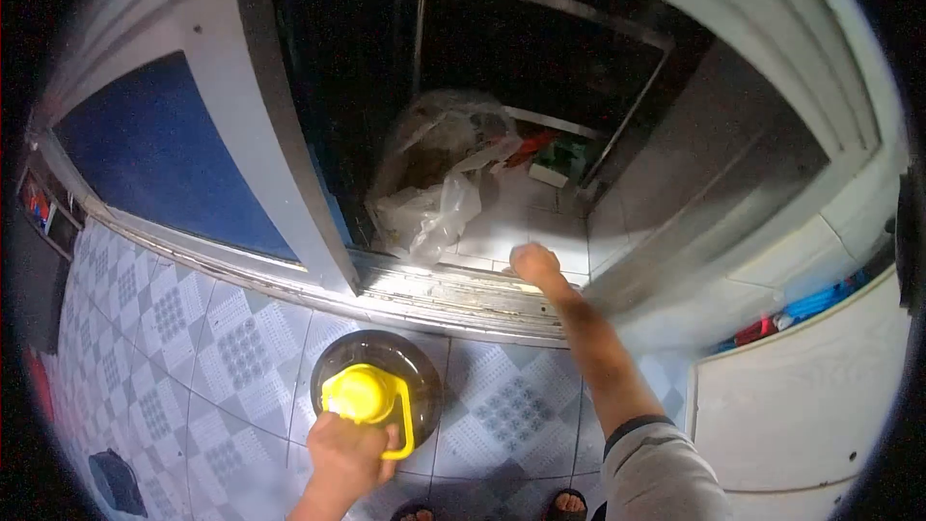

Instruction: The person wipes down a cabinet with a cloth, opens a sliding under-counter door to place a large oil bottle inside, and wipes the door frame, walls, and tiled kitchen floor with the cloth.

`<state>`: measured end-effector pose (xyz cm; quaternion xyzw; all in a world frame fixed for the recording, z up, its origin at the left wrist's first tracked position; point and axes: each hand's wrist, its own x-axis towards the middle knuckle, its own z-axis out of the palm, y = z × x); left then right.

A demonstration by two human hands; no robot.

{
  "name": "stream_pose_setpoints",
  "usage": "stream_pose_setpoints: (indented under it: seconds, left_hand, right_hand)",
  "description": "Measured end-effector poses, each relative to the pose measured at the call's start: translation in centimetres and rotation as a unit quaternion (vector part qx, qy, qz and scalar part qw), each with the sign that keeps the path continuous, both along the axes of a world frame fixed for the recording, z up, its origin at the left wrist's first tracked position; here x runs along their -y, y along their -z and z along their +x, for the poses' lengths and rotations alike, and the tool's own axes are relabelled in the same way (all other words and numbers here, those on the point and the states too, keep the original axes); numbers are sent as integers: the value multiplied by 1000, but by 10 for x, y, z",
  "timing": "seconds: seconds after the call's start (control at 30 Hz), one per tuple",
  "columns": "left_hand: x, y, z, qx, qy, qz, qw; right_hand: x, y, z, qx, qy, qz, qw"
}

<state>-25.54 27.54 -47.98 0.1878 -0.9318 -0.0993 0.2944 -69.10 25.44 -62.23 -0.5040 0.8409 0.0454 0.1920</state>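
Observation:
My left hand (pixel 352 453) is closed round the yellow handle of a large round jug (pixel 333 357) with a yellow cap (pixel 359 394), low over the patterned floor tiles. Past the sliding door's track (pixel 453 304), my right hand (pixel 533 263) reaches over the white tiles inside. Its fingers look curled, but what they hold, if anything, is hidden. A clear plastic bag (pixel 449 217) lies to the left of that hand, inside the doorway.
A blue door panel (pixel 174 159) fills the left side. Red and green items (pixel 555 156) lie behind the bag. At the right stands a white cabinet (pixel 801 386) with blue and red things behind it. My sandalled feet (pixel 569 504) show at the bottom.

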Motion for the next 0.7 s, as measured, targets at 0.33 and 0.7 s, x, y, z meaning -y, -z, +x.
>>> stream_pose_setpoints:
  seconds: [0.33,0.7]
  left_hand:
    - [-1,-9,16,27,32,18,999]
    - [-12,-13,2,-54,36,21,998]
  right_hand:
    - [-36,-17,22,48,210,-238,947]
    - [-166,-51,105,85,-75,-311,944]
